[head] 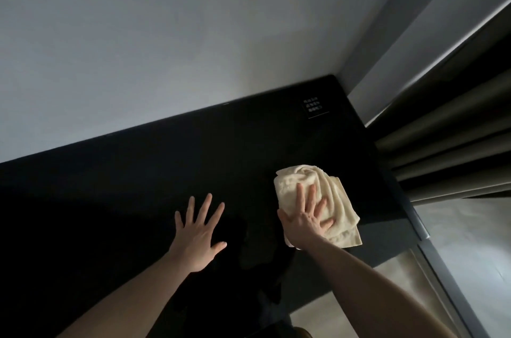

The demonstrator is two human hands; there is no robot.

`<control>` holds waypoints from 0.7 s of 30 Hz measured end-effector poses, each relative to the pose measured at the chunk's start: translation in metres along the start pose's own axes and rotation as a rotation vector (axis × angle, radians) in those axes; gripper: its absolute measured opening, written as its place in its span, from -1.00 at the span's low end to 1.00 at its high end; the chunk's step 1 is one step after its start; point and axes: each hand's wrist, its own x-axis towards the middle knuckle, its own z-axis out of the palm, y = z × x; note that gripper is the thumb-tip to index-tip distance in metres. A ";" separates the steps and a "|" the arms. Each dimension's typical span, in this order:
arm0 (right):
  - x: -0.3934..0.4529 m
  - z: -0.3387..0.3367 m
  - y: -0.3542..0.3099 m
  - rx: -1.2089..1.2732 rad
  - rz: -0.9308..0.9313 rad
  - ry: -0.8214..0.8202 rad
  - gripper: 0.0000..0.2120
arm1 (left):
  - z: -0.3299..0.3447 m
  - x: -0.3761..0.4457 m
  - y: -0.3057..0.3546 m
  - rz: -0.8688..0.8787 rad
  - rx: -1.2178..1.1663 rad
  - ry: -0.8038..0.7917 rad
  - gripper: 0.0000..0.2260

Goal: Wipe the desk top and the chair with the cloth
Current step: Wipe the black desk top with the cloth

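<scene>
- Where the two bare forearms come in from the near edge, the left hand lies nearest the middle of the black desk, palm down, fingers straight and spread wide, holding nothing; whether the palm bears on the surface or just hovers over it I cannot tell.
- To its right, well apart from it, the right hand presses flat on the cream cloth, fingers straight and fanned on top of the fabric, thumb at the cloth's left edge; nothing is curled round the cloth.
- That cloth sits bunched and folded on the right part of the desk, near its right edge; its long axis runs from the far left down to the near right, with a hemmed corner pointing toward the near right edge and the crumpled folds heaped at the far end beyond the fingertips.
- Farther back, near the far right corner of the desk, a small dark sign with pale lettering stands; the letters are too small to read.
- Behind the desk rises a plain pale wall, and at the right hang dark curtain folds beside the desk's edge, over a grey floor.
</scene>
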 end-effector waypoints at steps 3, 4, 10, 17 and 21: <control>0.028 -0.043 0.037 -0.003 0.055 0.015 -0.10 | -0.026 0.037 0.047 -0.013 -0.020 -0.043 -0.03; 0.037 -0.056 0.046 0.000 0.072 0.020 -0.10 | -0.033 0.046 0.060 -0.028 -0.033 -0.067 0.00; 0.093 -0.139 0.117 0.031 0.104 0.061 -0.09 | -0.054 0.083 0.114 -0.176 -0.108 -0.184 0.10; 0.120 -0.183 0.160 -0.030 0.090 0.098 -0.09 | -0.067 0.088 0.124 -0.239 -0.114 -0.274 0.12; 0.093 -0.160 0.167 -0.003 0.061 0.088 -0.10 | -0.074 0.085 0.124 -0.232 -0.111 -0.298 0.12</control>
